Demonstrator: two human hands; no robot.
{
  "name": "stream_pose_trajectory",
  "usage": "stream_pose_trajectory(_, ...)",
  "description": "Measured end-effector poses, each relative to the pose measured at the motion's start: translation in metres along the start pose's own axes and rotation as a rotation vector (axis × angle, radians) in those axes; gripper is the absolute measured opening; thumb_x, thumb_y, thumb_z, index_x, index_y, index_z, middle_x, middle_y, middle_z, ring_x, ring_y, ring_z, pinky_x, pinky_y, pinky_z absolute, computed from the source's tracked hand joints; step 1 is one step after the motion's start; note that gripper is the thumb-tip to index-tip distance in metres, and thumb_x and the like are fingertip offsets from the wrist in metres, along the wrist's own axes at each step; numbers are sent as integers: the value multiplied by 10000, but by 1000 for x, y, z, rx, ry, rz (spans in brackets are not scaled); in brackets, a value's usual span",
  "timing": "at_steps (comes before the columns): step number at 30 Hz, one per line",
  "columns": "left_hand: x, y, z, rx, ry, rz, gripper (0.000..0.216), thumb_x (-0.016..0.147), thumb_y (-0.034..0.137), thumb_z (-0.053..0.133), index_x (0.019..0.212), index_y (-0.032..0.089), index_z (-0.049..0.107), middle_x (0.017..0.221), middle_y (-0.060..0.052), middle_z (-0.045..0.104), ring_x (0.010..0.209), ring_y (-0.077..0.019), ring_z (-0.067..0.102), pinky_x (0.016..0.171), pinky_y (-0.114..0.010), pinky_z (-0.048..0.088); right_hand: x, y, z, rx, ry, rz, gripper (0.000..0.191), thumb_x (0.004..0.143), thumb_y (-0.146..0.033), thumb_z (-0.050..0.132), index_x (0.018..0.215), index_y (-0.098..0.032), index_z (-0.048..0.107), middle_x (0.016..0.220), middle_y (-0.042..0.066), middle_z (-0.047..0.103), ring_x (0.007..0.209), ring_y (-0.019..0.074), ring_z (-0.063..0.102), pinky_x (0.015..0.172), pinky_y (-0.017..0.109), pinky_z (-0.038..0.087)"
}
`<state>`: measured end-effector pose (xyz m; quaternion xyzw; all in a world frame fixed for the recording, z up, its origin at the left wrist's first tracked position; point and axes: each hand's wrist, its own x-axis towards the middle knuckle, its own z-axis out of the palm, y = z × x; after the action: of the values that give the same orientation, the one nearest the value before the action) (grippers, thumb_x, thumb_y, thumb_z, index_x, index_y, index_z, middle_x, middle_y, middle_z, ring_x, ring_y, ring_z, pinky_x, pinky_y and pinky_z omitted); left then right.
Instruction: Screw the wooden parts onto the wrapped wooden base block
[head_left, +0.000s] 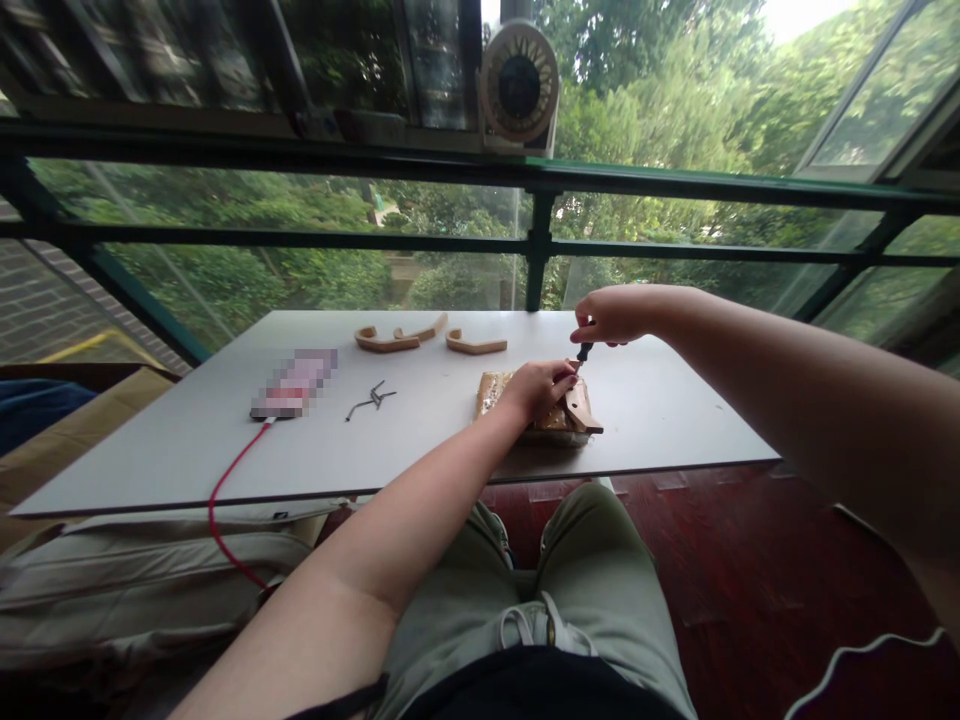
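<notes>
My right hand (609, 314) is closed around the dark handle of a screwdriver (584, 351), held upright with its tip pointing down. Below it, my left hand (538, 388) pinches a flat wooden piece (579, 410) near where the screwdriver tip comes down. One dark hole shows in the wood. Under the piece lies a brown package (492, 390) in shiny clear wrap, close to the table's front edge. My fingers hide the exact spot where the tip meets the wood.
Curved wooden pieces (477, 343) lie at the back of the white table (420, 450). Several hex keys (375, 398) rest left of centre. A phone (296, 383) has a red cable (214, 510) hanging over the front edge. Behind runs a green railing (337, 238).
</notes>
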<state>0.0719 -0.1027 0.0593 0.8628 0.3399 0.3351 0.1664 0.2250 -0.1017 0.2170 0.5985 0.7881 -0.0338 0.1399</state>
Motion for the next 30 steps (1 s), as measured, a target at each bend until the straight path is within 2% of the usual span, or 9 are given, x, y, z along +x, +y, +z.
stream_pose_trajectory(2, 0, -1, 0, 1, -5, -4, 239, 898, 337, 504, 1013, 233, 686, 1077, 4, 712, 881, -154, 662, 792, -238, 477, -1, 1, 1, 23, 24, -79, 392, 814, -428, 605, 1125, -189, 612, 776, 45, 681, 612, 168, 602, 606, 305, 419)
stream_pose_trajectory(4, 1, -1, 0, 15, -16, -23, 251, 902, 350, 496, 1010, 236, 692, 1062, 5, 717, 873, -155, 663, 774, -235, 475, -4, 0, 1, 18, 22, -139, 469, 762, -319, 661, 1210, -215, 569, 869, 40, 683, 665, 164, 605, 605, 285, 407)
stream_pose_trajectory(6, 1, 0, -1, 29, -29, -39, 261, 905, 356, 490, 1013, 237, 695, 1046, 5, 722, 862, -156, 662, 763, -234, 473, -7, -2, 1, -29, 25, -164, 433, 742, -228, 655, 1172, -217, 603, 908, 50, 678, 703, 171, 600, 615, 286, 397)
stream_pose_trajectory(9, 1, 2, -2, 46, -39, -42, 261, 904, 353, 487, 1008, 240, 698, 1037, 7, 725, 864, -160, 662, 766, -238, 471, -9, -7, 0, -69, 33, -175, 266, 748, -182, 627, 1008, -210, 676, 855, 57, 678, 689, 178, 589, 615, 296, 387)
stream_pose_trajectory(13, 1, 4, -3, 84, -53, -47, 266, 903, 344, 479, 1016, 236, 694, 1053, -5, 721, 889, -170, 661, 789, -246, 470, -6, -11, -2, -42, -9, -131, 159, 781, -212, 606, 917, -197, 686, 707, 44, 666, 586, 162, 574, 587, 303, 383)
stream_pose_trajectory(17, 1, 4, -3, 101, -58, -27, 278, 906, 349, 458, 1020, 231, 683, 1057, -13, 718, 883, -175, 661, 759, -248, 469, -3, -10, -2, -63, -43, -66, 185, 825, -288, 566, 897, -169, 688, 638, 44, 652, 535, 154, 565, 577, 307, 383)
stream_pose_trajectory(24, 1, 1, -1, 134, -60, 7, 303, 903, 353, 431, 969, 222, 696, 975, -30, 730, 823, -181, 658, 715, -256, 460, 1, -12, -3, -262, 3, -48, 374, 838, -458, 523, 813, -142, 721, 707, 105, 666, 633, 205, 577, 595, 344, 370)
stream_pose_trajectory(30, 2, 0, -1, 122, -65, 11, 285, 892, 326, 451, 972, 228, 707, 1009, -21, 727, 875, -178, 657, 768, -254, 463, 8, -18, -3, -170, 0, -13, 392, 821, -490, 554, 664, -167, 711, 718, 129, 666, 711, 246, 589, 668, 391, 366)
